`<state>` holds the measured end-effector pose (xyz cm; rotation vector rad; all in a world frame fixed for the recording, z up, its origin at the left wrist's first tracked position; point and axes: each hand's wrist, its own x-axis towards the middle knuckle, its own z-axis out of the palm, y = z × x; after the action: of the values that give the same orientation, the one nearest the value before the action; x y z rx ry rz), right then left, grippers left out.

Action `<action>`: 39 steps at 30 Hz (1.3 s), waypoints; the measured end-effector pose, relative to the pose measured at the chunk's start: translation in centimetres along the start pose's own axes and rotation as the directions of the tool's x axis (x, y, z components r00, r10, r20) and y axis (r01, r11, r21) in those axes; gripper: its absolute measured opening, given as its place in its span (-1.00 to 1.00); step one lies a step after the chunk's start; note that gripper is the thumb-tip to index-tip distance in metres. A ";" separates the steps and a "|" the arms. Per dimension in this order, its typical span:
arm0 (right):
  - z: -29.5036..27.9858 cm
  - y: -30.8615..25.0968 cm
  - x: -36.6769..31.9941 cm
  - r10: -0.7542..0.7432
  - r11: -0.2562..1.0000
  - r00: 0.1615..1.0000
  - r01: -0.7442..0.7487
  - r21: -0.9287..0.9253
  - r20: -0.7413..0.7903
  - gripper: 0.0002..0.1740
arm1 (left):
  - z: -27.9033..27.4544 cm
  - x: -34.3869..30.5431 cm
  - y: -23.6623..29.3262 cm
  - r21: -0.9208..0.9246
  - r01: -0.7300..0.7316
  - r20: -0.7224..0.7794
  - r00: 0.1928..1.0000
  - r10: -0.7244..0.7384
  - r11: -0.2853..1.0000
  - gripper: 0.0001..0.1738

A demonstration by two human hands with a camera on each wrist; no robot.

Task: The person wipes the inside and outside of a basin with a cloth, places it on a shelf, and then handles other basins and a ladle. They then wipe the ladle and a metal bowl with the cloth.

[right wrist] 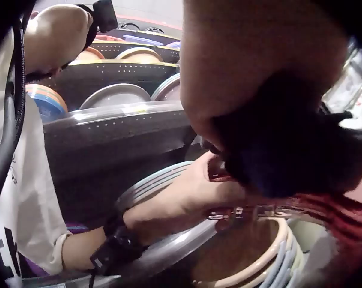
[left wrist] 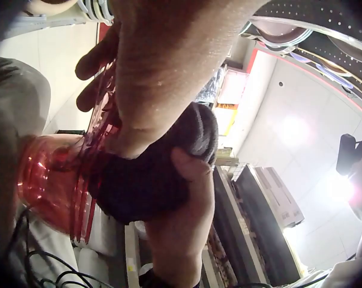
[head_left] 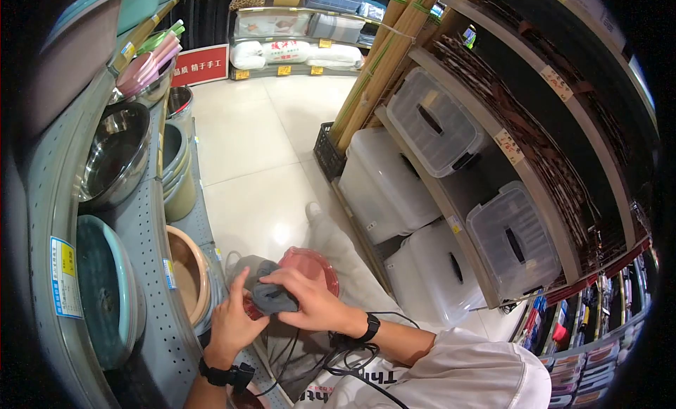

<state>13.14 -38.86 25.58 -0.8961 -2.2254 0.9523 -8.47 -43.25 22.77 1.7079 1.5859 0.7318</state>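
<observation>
My right hand (head_left: 310, 300) grips a bunched dark grey cloth (head_left: 271, 298), its fingers curled over the top. Close beside it, my left hand (head_left: 236, 321) holds the rim of a translucent red basin (head_left: 327, 274). In the left wrist view, the cloth (left wrist: 139, 186) lies against the rim of the ribbed red basin (left wrist: 49, 180), with the right thumb pressed on it. The right wrist view shows the left hand (right wrist: 199, 189) pinching the red rim beneath the dark cloth (right wrist: 289, 150). Part of the basin is hidden behind the hands.
Stacked basins (head_left: 105, 289) and steel bowls (head_left: 120, 155) line the left shelf (head_left: 158, 296). On the right, clear lidded boxes (head_left: 436, 120) fill a rack beside wooden poles (head_left: 384, 64). Tiled floor (head_left: 246, 141) runs between them. Black cables (head_left: 352, 360) hang across the person's front.
</observation>
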 end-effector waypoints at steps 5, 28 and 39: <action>0.8 -1.3 0.9 -0.095 0.987 0.994 0.087 0.136 0.060 -0.19 | 0.3 0.0 -0.8 -0.009 -0.133 -0.052 0.990 0.132 0.991 0.19; 0.1 1.5 0.6 0.071 0.984 0.997 -0.064 -0.164 0.038 -0.25 | 0.0 -0.1 0.4 0.046 -0.092 -0.028 0.995 0.094 0.995 -0.08; 0.0 3.6 1.8 0.093 0.974 0.994 -0.101 -0.204 -0.049 -0.29 | -0.2 -0.2 0.2 0.000 -0.096 -0.045 0.994 0.096 0.995 -0.18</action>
<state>13.30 -35.65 23.24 -1.1157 -2.2946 0.7481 -8.50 -43.41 23.02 1.7879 1.5411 0.8242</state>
